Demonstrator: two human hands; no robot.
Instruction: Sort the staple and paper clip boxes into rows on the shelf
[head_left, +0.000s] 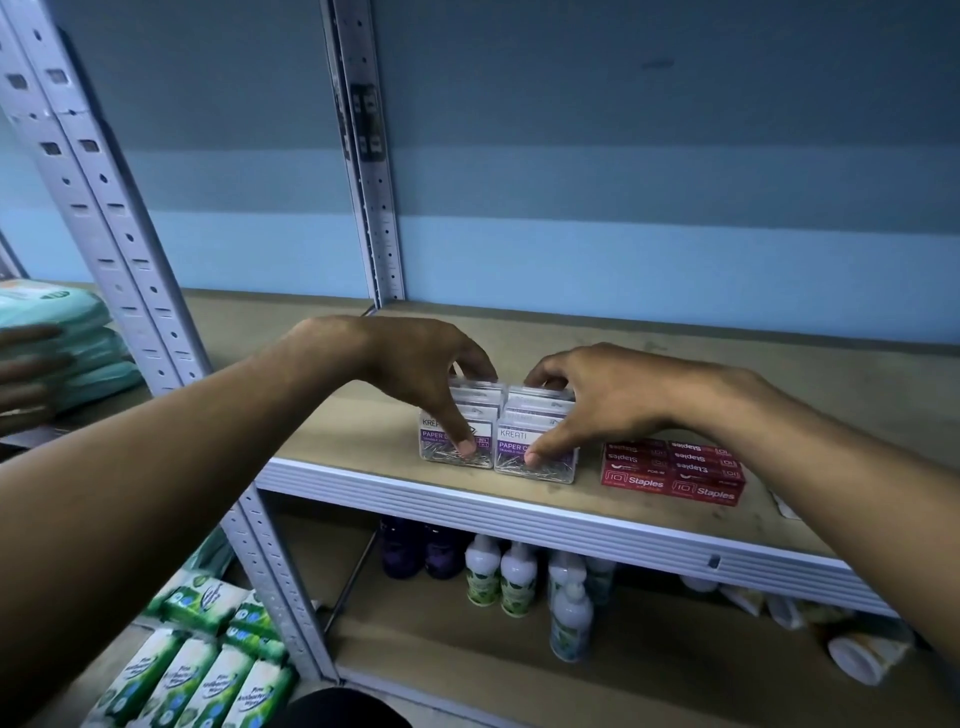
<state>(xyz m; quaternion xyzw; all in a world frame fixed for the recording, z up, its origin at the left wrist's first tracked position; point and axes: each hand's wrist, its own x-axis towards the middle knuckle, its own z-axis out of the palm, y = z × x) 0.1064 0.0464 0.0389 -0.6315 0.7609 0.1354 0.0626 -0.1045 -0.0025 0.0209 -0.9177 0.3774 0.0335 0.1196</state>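
Two rows of clear paper clip boxes with purple labels stand side by side near the front of the wooden shelf. My left hand grips the left row, thumb on the front box and fingers behind the back one. My right hand grips the right row the same way. Just right of them lie red staple boxes packed flat in two rows, under my right wrist.
A grey metal upright stands at the left, another at the back. Green packs sit on the neighbouring shelf. Below are bottles, wipe packs and a tipped container.
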